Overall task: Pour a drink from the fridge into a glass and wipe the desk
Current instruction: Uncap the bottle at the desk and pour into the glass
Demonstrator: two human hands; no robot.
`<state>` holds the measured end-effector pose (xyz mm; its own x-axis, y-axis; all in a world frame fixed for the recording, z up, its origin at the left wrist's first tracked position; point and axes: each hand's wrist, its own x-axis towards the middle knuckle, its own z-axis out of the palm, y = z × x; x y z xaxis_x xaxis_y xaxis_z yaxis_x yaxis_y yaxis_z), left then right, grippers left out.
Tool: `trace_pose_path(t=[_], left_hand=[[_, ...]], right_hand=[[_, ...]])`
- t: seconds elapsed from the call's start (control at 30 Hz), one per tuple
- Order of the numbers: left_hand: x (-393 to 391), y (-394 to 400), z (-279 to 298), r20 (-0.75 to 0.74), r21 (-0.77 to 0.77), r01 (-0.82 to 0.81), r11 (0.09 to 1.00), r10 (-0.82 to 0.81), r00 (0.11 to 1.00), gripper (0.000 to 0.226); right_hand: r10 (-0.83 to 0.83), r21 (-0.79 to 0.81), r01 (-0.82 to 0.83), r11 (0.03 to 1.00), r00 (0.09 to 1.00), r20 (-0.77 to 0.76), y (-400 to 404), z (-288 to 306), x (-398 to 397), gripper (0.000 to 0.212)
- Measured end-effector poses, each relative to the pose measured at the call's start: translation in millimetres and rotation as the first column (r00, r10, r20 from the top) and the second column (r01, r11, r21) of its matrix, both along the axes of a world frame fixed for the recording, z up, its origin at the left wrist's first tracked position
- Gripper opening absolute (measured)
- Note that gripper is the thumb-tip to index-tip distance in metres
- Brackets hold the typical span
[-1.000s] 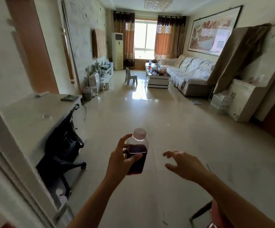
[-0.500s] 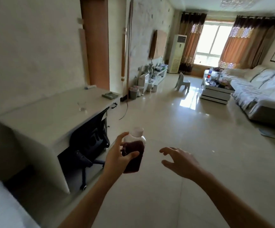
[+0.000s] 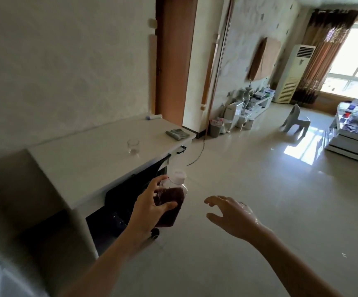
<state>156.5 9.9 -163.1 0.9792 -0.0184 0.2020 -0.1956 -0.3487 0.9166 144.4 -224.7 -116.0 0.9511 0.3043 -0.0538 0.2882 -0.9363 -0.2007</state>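
Drink bottle (image 3: 171,200), a small clear plastic one with flat-sided shoulders, a pale screw cap and dark red-brown liquid filling most of its body, stands nearly upright in the left hand (image 3: 150,207). That hand wraps the bottle's lower body, thumb across the front face and fingers curled round the far side, leaving the cap and neck free. The right hand (image 3: 231,215) hangs just to the right of the bottle, apart from it, fingers spread and loosely bent, holding nothing.

The relation that matters is bottle to glass. A short clear tumbler (image 3: 133,146), round and seemingly empty, stands upright on the pale, smooth white worktop (image 3: 83,168), well apart from the bottle and lying up and to the left of it, beyond the near edge. The bottle's long axis runs almost vertical, so it will likely need uncapping and tipping once over the rim. The left hand, on the worktop's side, is the nearer to the tumbler; the free right hand is better placed for the cap.

A folded grey-green cloth (image 3: 177,134), soft and rumpled, lies near the worktop's far right corner, beyond the tumbler. A black wheeled chair (image 3: 131,189) is tucked beneath. The floor (image 3: 259,189) is glossy pale tile.
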Motion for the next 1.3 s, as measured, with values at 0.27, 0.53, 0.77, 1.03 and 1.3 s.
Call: trace_pose_path(t=[0.27, 0.53, 0.77, 1.03, 1.3], left_hand=[[128.9, -21.0, 6.3, 0.019, 0.003, -0.066, 0.998, 0.066, 0.998, 0.070], [240.3, -33.7, -5.9, 0.015, -0.022, -0.259, 0.966, 0.260, 0.966, 0.070], [308.6, -21.9, -6.4, 0.030, -0.021, -0.472, 0.882, 0.472, 0.881, 0.068], [367.3, 34.5, -24.3, -0.002, 0.027, -0.659, 0.752, 0.659, 0.752, 0.070], [438.8, 99.2, -40.7, -0.013, 0.092, -0.678, 0.729, 0.682, 0.732, 0.072]], right_hand=[[0.083, 0.023, -0.083, 0.996, 0.996, -0.011, -17.0, -0.7, 147.1, 0.040], [0.297, 0.022, -0.296, 0.955, 0.955, -0.024, -11.8, -14.2, 317.5, 0.037], [0.491, -0.006, -0.492, 0.871, 0.870, -0.045, 25.0, -4.6, 444.5, 0.036], [0.652, 0.061, -0.649, 0.758, 0.754, -0.082, 109.2, -14.8, 542.7, 0.033], [0.700, 0.220, -0.690, 0.690, 0.713, 0.043, 201.8, 0.6, 608.8, 0.038]])
